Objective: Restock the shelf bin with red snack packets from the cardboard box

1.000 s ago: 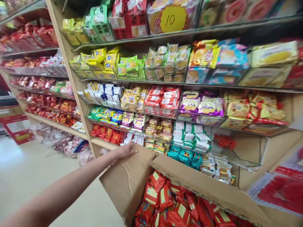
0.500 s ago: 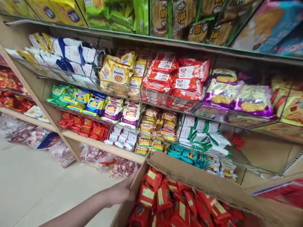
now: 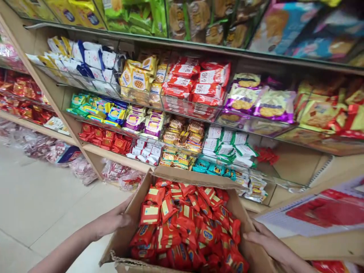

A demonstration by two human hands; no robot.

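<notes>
An open cardboard box (image 3: pixel 187 178), filled with small red wrapped packets (image 3: pixel 184 223), is held between both hands low in the view. My left hand (image 3: pixel 115 220) grips the left wall from outside, its fingers partly hidden behind the cardboard. On the opposite side, my right hand (image 3: pixel 264 239) clasps the right wall, thumb along the rim and the other fingers out of sight. Just beyond the box, a glass-fronted shelf carries green-and-white packets (image 3: pixel 229 146) and a few red packets (image 3: pixel 266 154).
Shelves above hold yellow cookie packs (image 3: pixel 138 79), red-and-white packs (image 3: pixel 196 81) and purple biscuit packs (image 3: pixel 256 100). Plastic bags (image 3: pixel 82 170) of goods lie along the shelf base on the tiled floor (image 3: pixel 36 201). Another cardboard box (image 3: pixel 335 244) with red contents stands at lower right.
The box has shifted left in view and more of its inside shows. My right hand, out of sight before, now appears on its right wall. The shelves have moved left in view.
</notes>
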